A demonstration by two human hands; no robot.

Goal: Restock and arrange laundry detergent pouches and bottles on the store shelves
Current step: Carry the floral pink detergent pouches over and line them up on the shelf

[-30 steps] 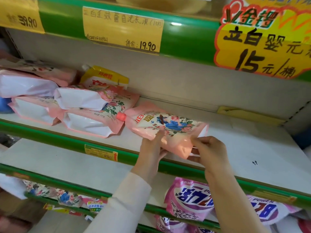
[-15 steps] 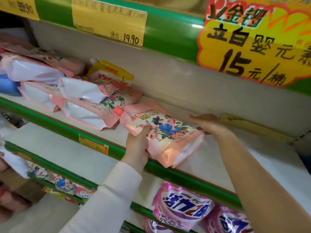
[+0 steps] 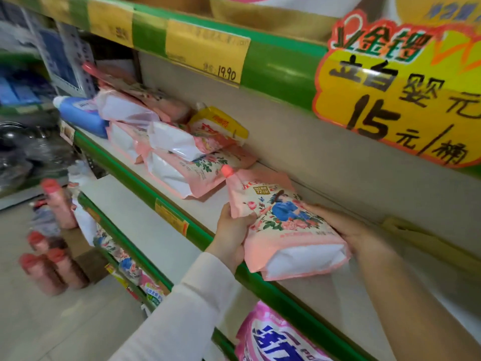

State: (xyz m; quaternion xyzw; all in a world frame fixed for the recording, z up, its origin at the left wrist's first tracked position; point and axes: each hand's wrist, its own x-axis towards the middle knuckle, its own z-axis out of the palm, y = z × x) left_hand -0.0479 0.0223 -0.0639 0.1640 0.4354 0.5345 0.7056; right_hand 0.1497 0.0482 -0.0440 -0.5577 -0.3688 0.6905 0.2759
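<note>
Near the frame's centre-right, a left hand (image 3: 230, 234) and a right hand (image 3: 346, 227) are gripping a pink floral pouch (image 3: 281, 225) lying on the green-edged shelf (image 3: 283, 298). More pink pouches (image 3: 179, 157) are lying stacked at centre-left.

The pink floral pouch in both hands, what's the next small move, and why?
Probably slide the pink floral pouch back, toward the stacked pink pouches: left hand and right hand grip its sides, and its bottom reaches the green shelf edge.
</note>
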